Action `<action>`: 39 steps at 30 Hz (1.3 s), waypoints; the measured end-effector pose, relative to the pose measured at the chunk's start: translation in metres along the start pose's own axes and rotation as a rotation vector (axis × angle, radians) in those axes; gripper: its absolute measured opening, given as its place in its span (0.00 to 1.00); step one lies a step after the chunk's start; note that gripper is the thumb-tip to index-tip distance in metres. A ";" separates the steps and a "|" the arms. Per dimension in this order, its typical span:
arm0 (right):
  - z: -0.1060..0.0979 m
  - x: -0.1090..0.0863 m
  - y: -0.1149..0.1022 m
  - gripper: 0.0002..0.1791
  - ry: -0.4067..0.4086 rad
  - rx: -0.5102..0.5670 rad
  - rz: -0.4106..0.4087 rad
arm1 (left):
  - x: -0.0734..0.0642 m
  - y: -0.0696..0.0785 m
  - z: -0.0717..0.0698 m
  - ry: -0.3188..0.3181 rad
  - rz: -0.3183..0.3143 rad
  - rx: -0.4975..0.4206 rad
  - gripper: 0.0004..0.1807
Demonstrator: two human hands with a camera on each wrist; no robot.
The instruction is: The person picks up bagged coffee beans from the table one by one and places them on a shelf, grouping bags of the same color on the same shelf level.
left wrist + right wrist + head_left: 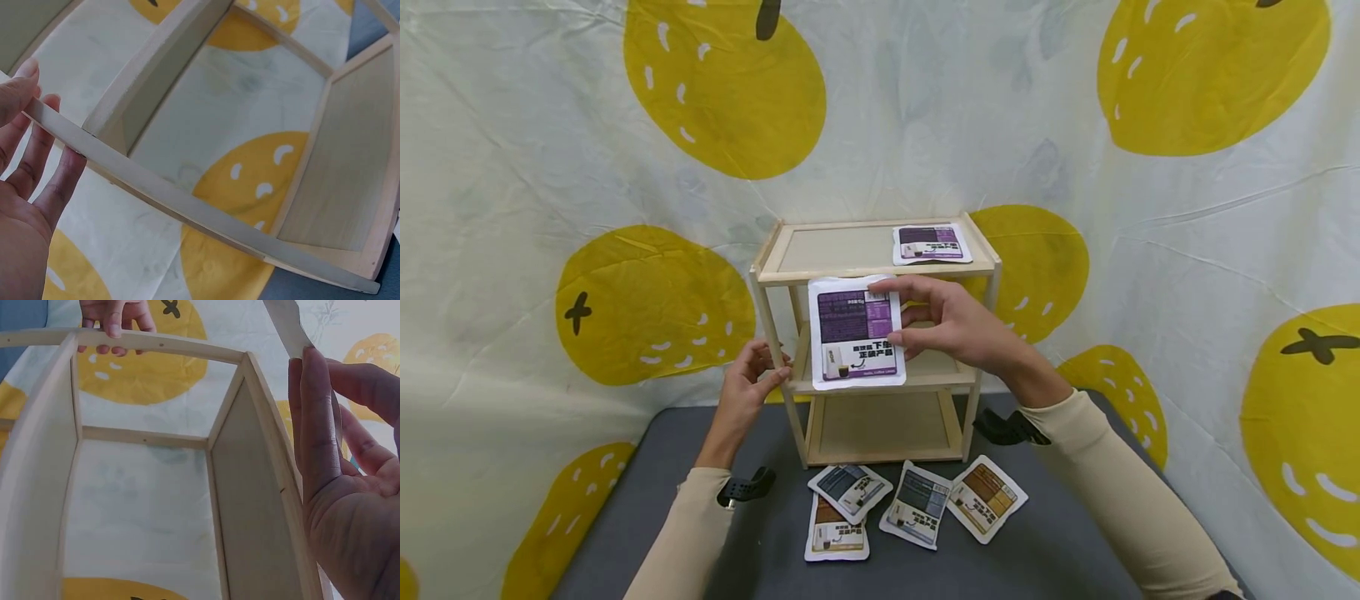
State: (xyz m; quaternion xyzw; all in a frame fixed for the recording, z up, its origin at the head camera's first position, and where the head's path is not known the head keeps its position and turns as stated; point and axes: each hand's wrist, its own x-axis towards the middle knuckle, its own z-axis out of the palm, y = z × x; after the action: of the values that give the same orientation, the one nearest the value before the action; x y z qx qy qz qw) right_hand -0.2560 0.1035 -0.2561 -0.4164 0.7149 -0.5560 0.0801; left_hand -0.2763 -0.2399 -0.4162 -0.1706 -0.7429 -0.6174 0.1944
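Observation:
My right hand (pixel 951 325) pinches the right side of a white packet with a purple label (pixel 859 333), held upright in front of the wooden shelf rack (pixel 872 385). In the right wrist view that packet (pixel 287 325) is seen edge-on between thumb and fingers. My left hand (pixel 748 383) grips the rack's left front post (pixel 169 197), thumb on one side and fingers on the other. Another purple packet (pixel 932 243) lies on the right part of the rack's top shelf (pixel 835 248).
On the grey table (pixel 1037 550) before the rack lie a blue-labelled packet (pixel 850 490) overlapping a brown one (pixel 835 537), a second blue packet (pixel 917 504) and an orange-brown packet (pixel 987 498). A white curtain with yellow fruit prints (pixel 880 108) hangs behind.

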 end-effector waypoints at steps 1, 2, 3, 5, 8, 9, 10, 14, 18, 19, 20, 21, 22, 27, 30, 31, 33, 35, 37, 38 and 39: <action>0.000 0.002 -0.001 0.33 0.002 -0.006 0.001 | 0.000 0.000 0.000 0.001 -0.007 0.002 0.22; -0.001 0.003 -0.002 0.33 0.005 -0.012 0.001 | 0.000 0.000 0.000 0.002 -0.012 0.005 0.22; -0.002 0.005 -0.002 0.32 0.006 -0.014 0.001 | 0.000 0.001 0.000 0.001 -0.019 0.010 0.22; -0.004 0.008 -0.004 0.32 0.013 -0.020 0.004 | 0.000 0.002 0.000 0.004 -0.015 0.010 0.21; -0.008 0.013 -0.006 0.32 0.021 -0.034 0.001 | -0.001 0.006 0.001 0.002 -0.009 0.005 0.21; -0.009 0.015 -0.007 0.32 0.022 -0.035 -0.003 | -0.002 0.010 0.001 -0.001 -0.008 -0.001 0.21; -0.011 0.016 -0.008 0.32 0.024 -0.041 -0.005 | -0.002 0.011 0.002 -0.003 -0.007 -0.011 0.21; -0.015 0.022 -0.011 0.32 0.026 -0.054 -0.026 | -0.002 0.011 0.001 -0.011 -0.021 -0.031 0.22; -0.019 0.027 -0.015 0.32 0.038 -0.056 -0.036 | 0.000 -0.002 -0.001 -0.008 -0.003 -0.030 0.23; -0.020 0.028 -0.017 0.32 0.040 -0.058 -0.038 | 0.000 -0.002 -0.001 -0.007 0.000 -0.027 0.23; -0.021 0.029 -0.018 0.32 0.041 -0.059 -0.040 | 0.000 -0.002 -0.001 -0.007 0.003 -0.022 0.22; -0.023 0.030 -0.019 0.32 0.043 -0.060 -0.042 | 0.000 -0.003 -0.001 -0.007 0.008 -0.020 0.22; -0.024 0.031 -0.020 0.32 0.043 -0.062 -0.046 | 0.000 -0.002 -0.001 -0.009 0.012 -0.015 0.22; -0.031 0.037 -0.026 0.32 0.050 -0.071 -0.074 | 0.000 0.000 -0.001 -0.011 0.032 -0.004 0.21; -0.034 0.042 -0.028 0.31 0.057 -0.070 -0.072 | 0.000 0.000 -0.001 -0.010 0.033 -0.006 0.21; -0.035 0.043 -0.028 0.31 0.060 -0.073 -0.068 | 0.000 0.000 -0.001 -0.010 0.031 -0.005 0.21; -0.037 0.046 -0.030 0.31 0.066 -0.079 -0.060 | 0.001 0.000 -0.001 -0.012 0.026 -0.007 0.22; -0.039 0.048 -0.031 0.32 0.071 -0.079 -0.056 | 0.001 0.000 -0.001 -0.012 0.020 -0.010 0.22; -0.041 0.051 -0.031 0.32 0.072 -0.073 -0.054 | 0.001 0.001 -0.001 -0.011 0.013 -0.014 0.22; -0.041 0.052 -0.032 0.32 0.073 -0.064 -0.053 | 0.001 0.002 -0.001 -0.011 0.012 -0.016 0.22; -0.042 0.054 -0.032 0.32 0.075 -0.057 -0.051 | 0.000 0.004 -0.001 -0.012 0.010 -0.016 0.22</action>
State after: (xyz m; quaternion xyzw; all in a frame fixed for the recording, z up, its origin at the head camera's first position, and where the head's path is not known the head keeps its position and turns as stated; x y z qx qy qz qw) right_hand -0.2983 0.0963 -0.1940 -0.4156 0.7221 -0.5524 0.0271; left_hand -0.2744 -0.2397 -0.4124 -0.1796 -0.7381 -0.6214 0.1918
